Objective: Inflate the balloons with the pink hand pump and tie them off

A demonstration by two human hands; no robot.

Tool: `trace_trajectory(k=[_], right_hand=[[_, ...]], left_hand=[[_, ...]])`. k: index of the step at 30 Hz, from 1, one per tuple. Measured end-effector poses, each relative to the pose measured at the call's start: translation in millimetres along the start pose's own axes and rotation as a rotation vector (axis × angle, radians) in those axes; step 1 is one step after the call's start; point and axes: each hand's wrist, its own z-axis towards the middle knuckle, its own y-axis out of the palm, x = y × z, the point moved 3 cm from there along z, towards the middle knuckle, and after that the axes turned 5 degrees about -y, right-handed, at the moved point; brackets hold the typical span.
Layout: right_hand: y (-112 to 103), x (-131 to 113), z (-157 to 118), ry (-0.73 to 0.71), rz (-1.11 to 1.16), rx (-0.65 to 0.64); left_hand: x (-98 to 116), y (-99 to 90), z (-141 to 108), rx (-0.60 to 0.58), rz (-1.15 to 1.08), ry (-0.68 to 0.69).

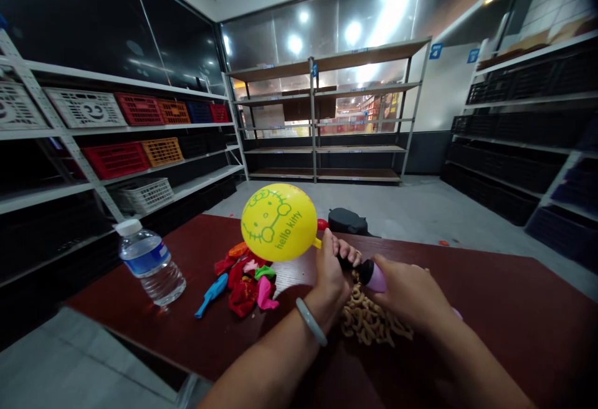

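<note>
An inflated yellow balloon (279,222) with a green printed cat face and "hello kitty" lettering is held up over the table. My left hand (332,267), wearing a pale bangle (311,322) at the wrist, is closed around the balloon's neck and a dark part beside it. A purple and black balloon pump (376,277) is gripped in my right hand (413,291), its black end toward my left fingers. The join between balloon and pump is hidden by my left hand. Beneath my hands lies a heap of tan curled pieces (369,319).
Several limp balloons (245,284) in red, pink, green and blue lie on the dark red table (187,334). A water bottle (152,263) stands at the left. A black bag-like object (348,221) is beyond the far edge. Shelves with crates (140,110) line the left wall.
</note>
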Motion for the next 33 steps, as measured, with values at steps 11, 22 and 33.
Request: trace_trajectory(k=[11,22,33], right_hand=[[2,11,3,0.013,0.196,-0.067],[1,39,0,-0.005,0.103,-0.122],[10,-2,1,0.035,-0.088,-0.036]], left_hand=[[46,-18.3,23,0.055,-0.021,0.066],[73,-28.5,34,0.069,-0.087,0.181],[-1,-17.9,14,0.085,-0.054,-0.023]])
